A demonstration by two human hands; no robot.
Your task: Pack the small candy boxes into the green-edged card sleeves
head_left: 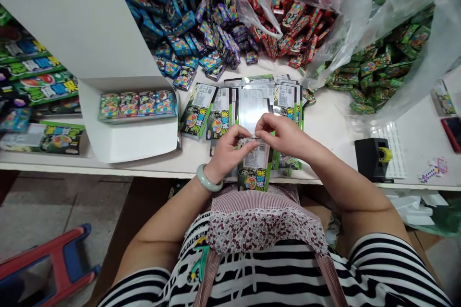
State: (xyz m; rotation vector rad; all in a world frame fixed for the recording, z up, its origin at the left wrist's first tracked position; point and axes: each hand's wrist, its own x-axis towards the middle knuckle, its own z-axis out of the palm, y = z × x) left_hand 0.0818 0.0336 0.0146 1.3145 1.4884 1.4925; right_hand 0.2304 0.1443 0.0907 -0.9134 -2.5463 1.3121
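A flat printed candy packet (254, 177) with a white label stands at the table's front edge, close to my apron. My left hand (230, 148) holds it by the upper left side, thumb lying across the label. At the packet's top edge my right hand (283, 132) pinches with thumb and index finger, almost touching the left fingertips. What lies in that pinch is too small to make out. Similar packets are spread behind and beside my hands: left packet (196, 115), right packet (287, 96). A clear plastic piece (252, 105) lies just beyond my fingers.
An open white box (126, 141) on the left holds a row of small candy boxes (139, 105). Behind lie heaps of blue boxes (183, 45), purple boxes, red boxes (295, 19) and bagged green boxes (378, 64). A black tape dispenser (370, 158) stands right.
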